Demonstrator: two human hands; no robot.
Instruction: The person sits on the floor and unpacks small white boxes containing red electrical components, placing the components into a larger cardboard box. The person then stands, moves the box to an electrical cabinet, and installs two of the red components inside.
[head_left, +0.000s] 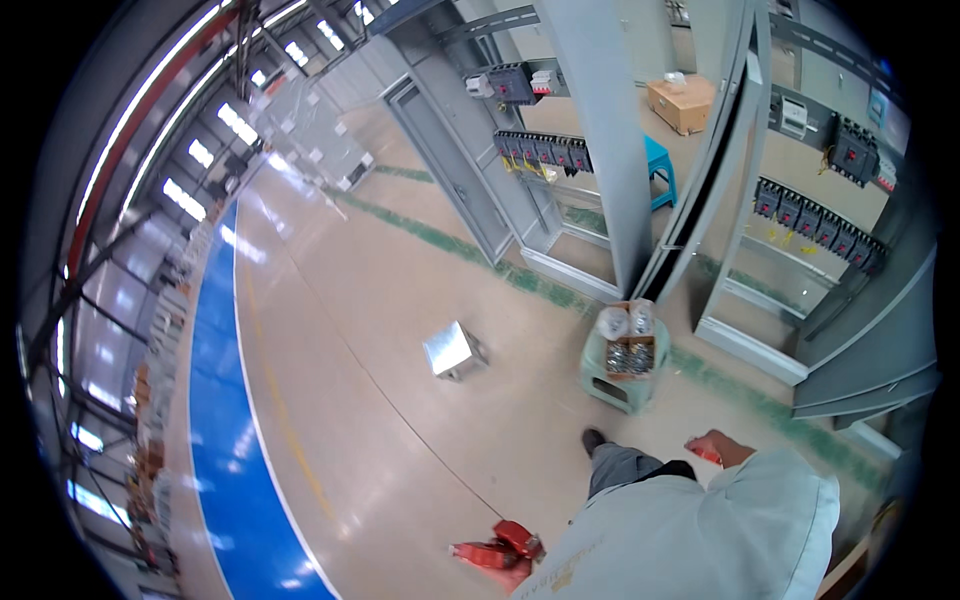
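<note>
My left hand [515,576], low in the view, is closed round several red block-like pieces [488,554], glossy and ridged; their exact kind is not clear. Over on the right, my right hand [735,452] is closed on another red piece [706,454], mostly hidden by the fingers. Ahead of me a pale green plastic stool [607,388] carries an open cardboard box [653,357] with clear bags [614,322] and small metal parts [630,357] in it. Both hands are apart from the stool.
Open grey electrical cabinets with rows of black circuit breakers [545,150] [815,220] stand ahead and right. A small metal stool [452,350] is on the floor to the left. Behind the cabinets are a blue stool [658,172] and a cardboard box [682,104]. A blue floor lane [222,440] runs far left.
</note>
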